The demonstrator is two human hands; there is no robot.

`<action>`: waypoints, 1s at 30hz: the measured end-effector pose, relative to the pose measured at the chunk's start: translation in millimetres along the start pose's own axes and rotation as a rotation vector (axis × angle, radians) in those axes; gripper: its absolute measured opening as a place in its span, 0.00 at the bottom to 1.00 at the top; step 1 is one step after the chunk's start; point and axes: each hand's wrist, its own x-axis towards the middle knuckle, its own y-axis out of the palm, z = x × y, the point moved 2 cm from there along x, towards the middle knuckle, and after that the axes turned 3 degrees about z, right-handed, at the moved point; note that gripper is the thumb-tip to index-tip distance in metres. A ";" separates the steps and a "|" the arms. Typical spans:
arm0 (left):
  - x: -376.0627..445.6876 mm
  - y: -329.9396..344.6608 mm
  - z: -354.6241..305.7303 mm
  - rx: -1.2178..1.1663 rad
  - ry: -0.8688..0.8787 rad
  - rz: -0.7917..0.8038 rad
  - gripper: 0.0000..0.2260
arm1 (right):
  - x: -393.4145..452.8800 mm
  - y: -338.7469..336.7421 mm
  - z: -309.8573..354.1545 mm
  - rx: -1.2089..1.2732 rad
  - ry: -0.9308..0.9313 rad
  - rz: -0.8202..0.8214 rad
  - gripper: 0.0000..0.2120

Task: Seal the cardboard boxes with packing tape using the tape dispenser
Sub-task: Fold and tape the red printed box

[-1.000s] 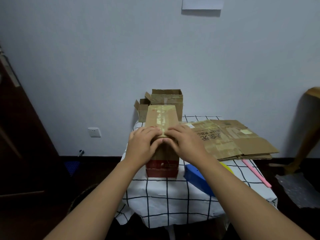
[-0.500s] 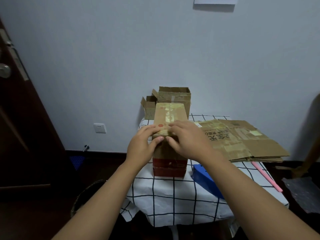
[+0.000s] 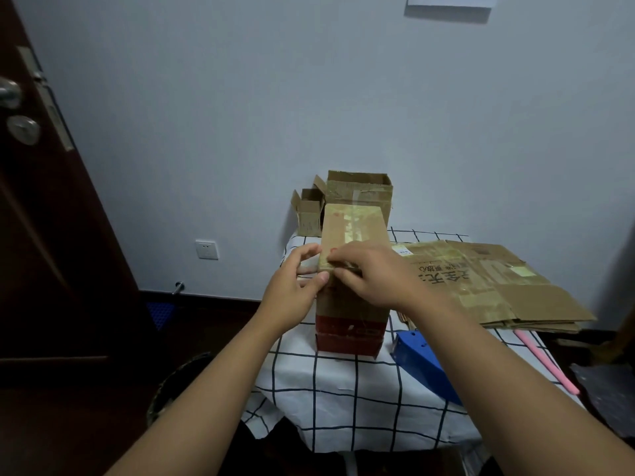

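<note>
— Where's your box?

— Your tall cardboard box [image 3: 354,266] stands upright on the checked tablecloth [image 3: 343,389], its flaps closed and streaked with shiny tape. Your left hand [image 3: 295,290] grips the near left corner of the top, thumb against the front face, fingers curled round the side. Your right hand [image 3: 371,273] lies over the near edge of the lid, fingers bent and pressing down on it.

— And around it?

— Your blue tape dispenser [image 3: 422,365] lies just right of the box, partly under your forearm. Flattened cardboard [image 3: 498,283] is stacked further right, a pink stick [image 3: 546,362] beside it. Two open boxes [image 3: 357,194] sit behind, against the wall.
</note>
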 end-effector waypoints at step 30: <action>-12.3 27.2 9.9 -0.128 -0.158 -0.484 0.04 | -3.3 6.8 -2.0 0.045 0.058 -0.024 0.16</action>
